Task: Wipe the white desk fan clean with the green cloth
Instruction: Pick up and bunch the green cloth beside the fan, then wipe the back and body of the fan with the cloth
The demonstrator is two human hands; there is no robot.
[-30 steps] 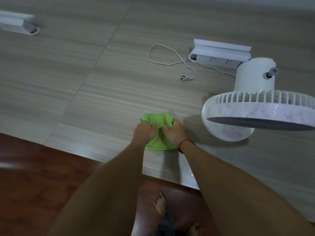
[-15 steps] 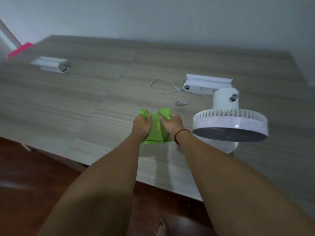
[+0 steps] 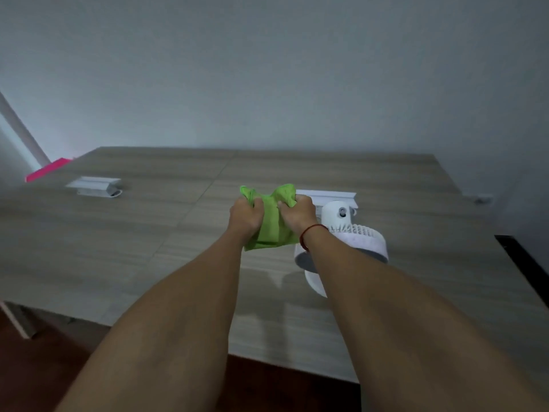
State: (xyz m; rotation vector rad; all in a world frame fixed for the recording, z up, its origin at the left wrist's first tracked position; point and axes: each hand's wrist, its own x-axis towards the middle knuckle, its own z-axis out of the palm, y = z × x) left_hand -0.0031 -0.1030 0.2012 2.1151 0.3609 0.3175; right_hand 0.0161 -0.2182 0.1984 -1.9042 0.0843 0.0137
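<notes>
Both sets of fingers are curled tight into one bright green cloth — the left hand bunches its left edge and the right hand its right edge, knuckles toward the camera. Crumpled folds of cloth stick up above both fists, and a flatter flap hangs down between the wrists, clear of the wood-grain surface. A thin red string bracelet circles the right wrist. Both bare forearms reach out from the bottom of the view, the right one crossing in front of the white desk fan.

That round white plastic fan stands on the surface just right of the hands, its slatted cage tilted face-down and its white motor housing, with a small grey knob, rising behind; its lower part is hidden by the right forearm. Directly behind the fan and the right hand lies a long white power strip. Well apart, at the far left of the surface, sits a second white power strip — beyond it, at the corner, a bright pink strip shows against the pale grey wall
</notes>
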